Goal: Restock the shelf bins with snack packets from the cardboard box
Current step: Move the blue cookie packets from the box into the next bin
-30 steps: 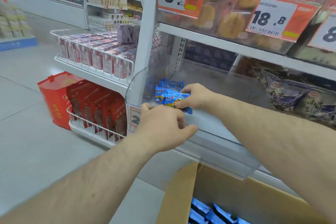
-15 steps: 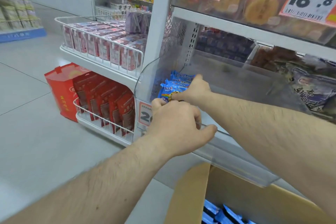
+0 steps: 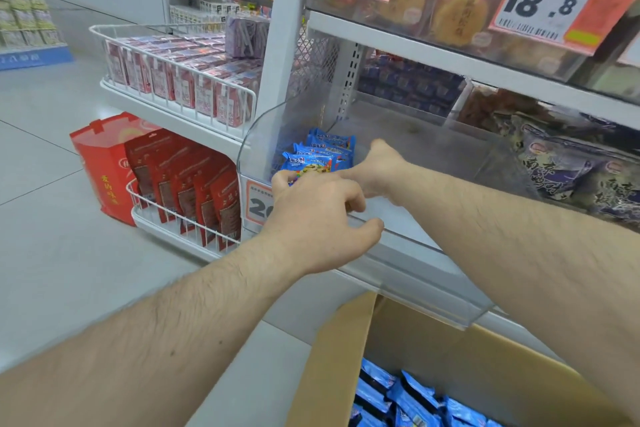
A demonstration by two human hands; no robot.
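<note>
Step in hand: placing blue snack packets (image 3: 320, 156) into the left corner of the clear shelf bin (image 3: 415, 253), where a small stack already lies. Left hand (image 3: 318, 218): fingers curled over the bin's front lip, fingertips at the nearest packet; whether it pinches it cannot be told. Right hand (image 3: 377, 166): inside the bin, touching the stack's right side, fingers hidden, so grip cannot be told. Cardboard box (image 3: 346, 357): below the bin, holding more blue packets. Next move, likely: withdraw both hands and reach down to the box for another batch.
</note>
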